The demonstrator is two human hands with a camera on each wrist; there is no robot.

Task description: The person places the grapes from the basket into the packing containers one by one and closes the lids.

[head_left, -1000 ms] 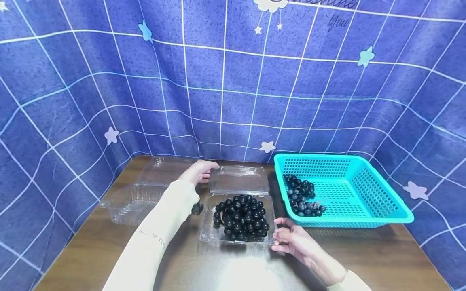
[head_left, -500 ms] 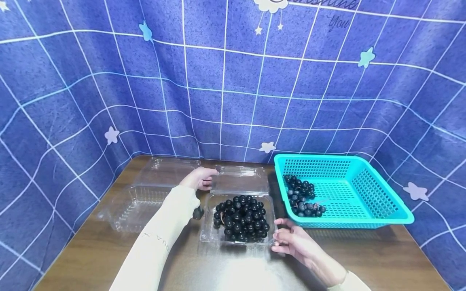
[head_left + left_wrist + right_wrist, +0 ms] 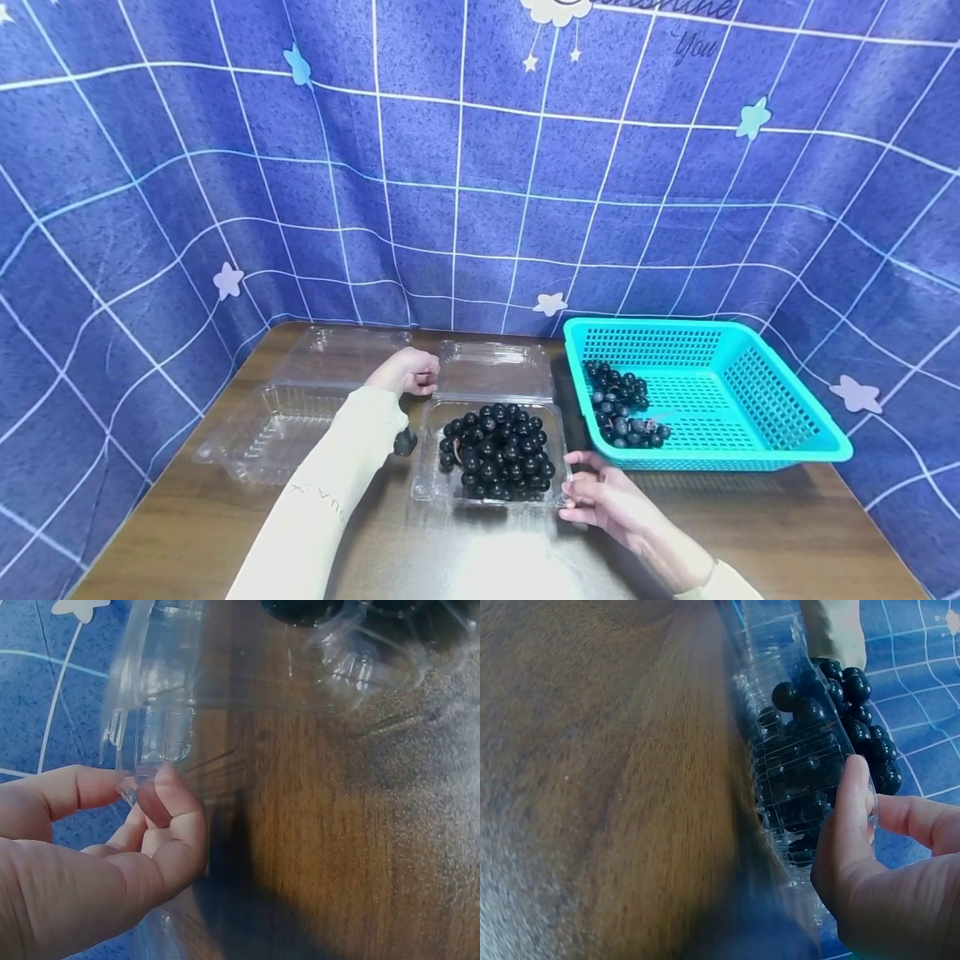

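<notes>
Our little spot at a brown wood table (image 3: pixel 420 550), a starry blue cloth (image 3: pixel 495 167) hung behind it and beside it, what kind of room we cannot tell.

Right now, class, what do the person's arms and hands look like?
The left sleeve is long and cream, with small dark lettering on the forearm and a small black object at the wrist. The right sleeve, mostly out of view, is also cream. The left hand and right hand are ungloved.
</notes>
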